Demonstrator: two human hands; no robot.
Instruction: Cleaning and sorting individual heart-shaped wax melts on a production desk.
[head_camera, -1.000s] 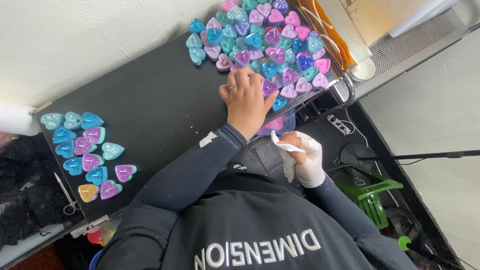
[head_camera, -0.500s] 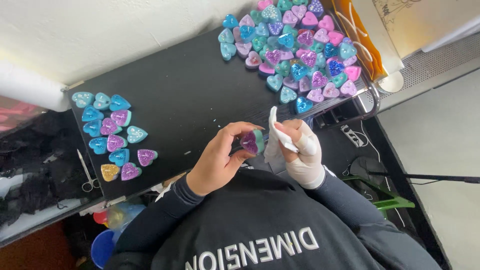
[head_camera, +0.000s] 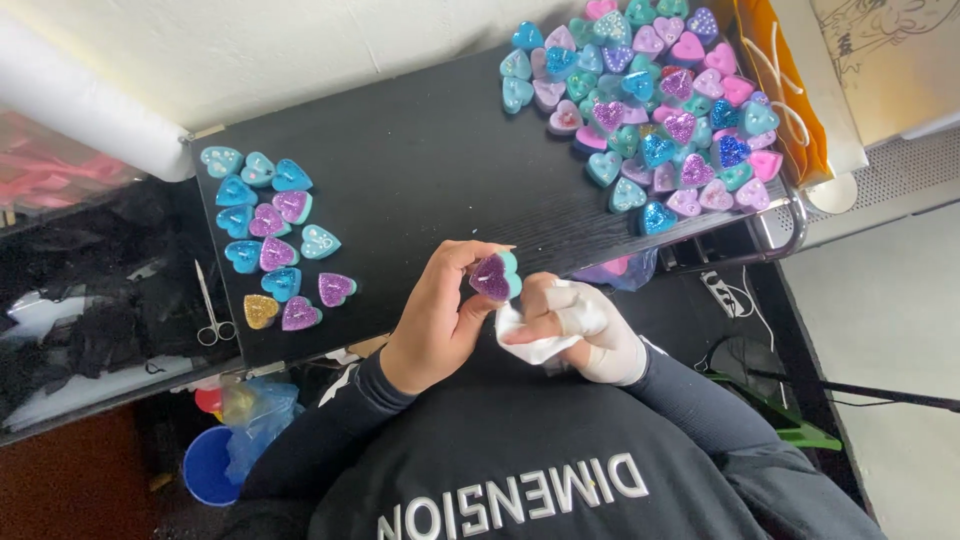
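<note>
My left hand (head_camera: 437, 325) has its grip closed on a purple glitter heart (head_camera: 493, 277) with a teal side, pinched between thumb and fingertips so the sparkly face tilts up toward me. The heart sits at the very tips of that grip, not in the palm, and it hangs just off the near edge of the black surface (head_camera: 420, 170), over my chest. My right hand (head_camera: 585, 330), wrapped in white, has its fingers curled around a white cloth (head_camera: 530, 340); its grip is closed on that cloth, and the index finger lies just beside the heart, right of it. I cannot tell whether the cloth touches the heart.

On the surface to my left lies a small group of hearts (head_camera: 270, 235), blue, teal and purple, with one gold heart (head_camera: 260, 311) at its near end. Far off to the right sits a much larger pile of hearts (head_camera: 645, 105) in pink, purple, teal and blue, well apart from my hands. A pair of small scissors (head_camera: 210, 310) rests just left of the surface's edge. A blue tub (head_camera: 208, 465) stands below, near my left elbow.
</note>
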